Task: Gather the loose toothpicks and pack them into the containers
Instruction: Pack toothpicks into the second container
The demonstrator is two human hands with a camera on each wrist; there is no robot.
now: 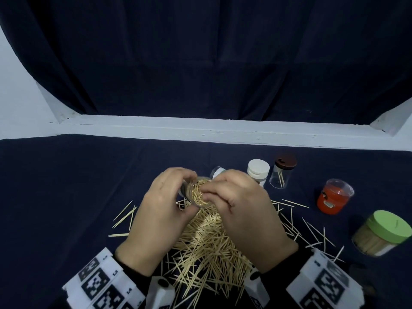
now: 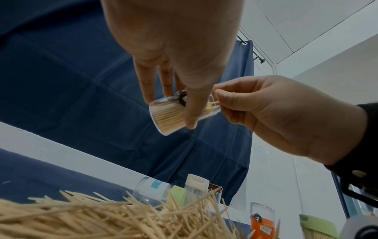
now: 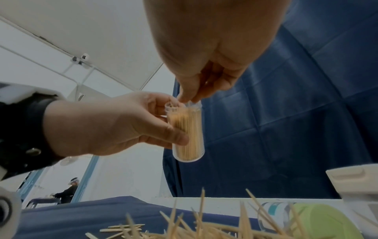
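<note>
Head view shows both hands meeting just above centre frame, over a heap of toothpicks (image 1: pixel 207 248) spread on the dark cloth (image 1: pixel 66 186). Left hand (image 1: pixel 160 210) is curled round a clear tube (image 1: pixel 194 192), thumb on one side and fingers on the other, holding it tilted in the air with its open mouth toward the right hand (image 1: pixel 243 210). That tube is packed nearly full of toothpicks. Right fingertips are pinched together at the tube's mouth, on toothpick ends that stick out of it.

Left wrist view has the tube (image 2: pixel 180 113) at centre, the left thumb across its wall, and the right hand (image 2: pixel 276 116) coming in from the right with fingers closed at the rim. Right wrist view shows the tube (image 3: pixel 187 131) upright at centre, gripped by the left hand (image 3: pixel 114 122), with the right fingers (image 3: pixel 190 95) pinching at its mouth.

Along the right of the head view stand 4 other containers: a white-capped jar (image 1: pixel 258 171), a clear jar with a brown lid (image 1: pixel 282 170) holding a few toothpicks, an orange jar (image 1: pixel 334 196) and a green-lidded jar (image 1: pixel 382 235) full of toothpicks. Another clear jar (image 1: pixel 217 171) lies on its side just behind the hands. Stray toothpicks lie scattered at lower left and lower right of the heap.
</note>
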